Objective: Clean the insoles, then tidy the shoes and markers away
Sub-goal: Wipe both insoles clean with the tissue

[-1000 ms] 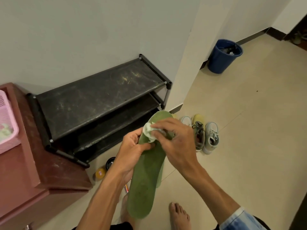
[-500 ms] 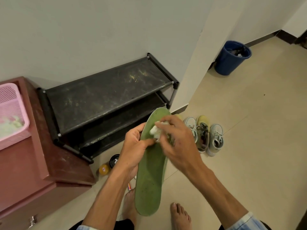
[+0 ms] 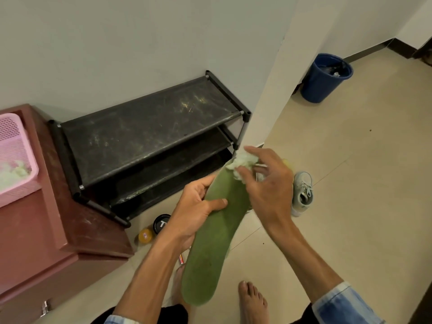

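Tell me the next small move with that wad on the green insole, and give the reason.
Probably draw the white wad back down the green insole toward the heel. The right hand has the wad at the toe tip, while the left hand has its grip on the insole's edge near the middle, thumb on top. The long stretch below the thumb looks darker and mottled, so it likely needs wiping.

Left hand (image 3: 198, 206) gripping, thumb across, right hand (image 3: 268, 185) pinching, fingers spread
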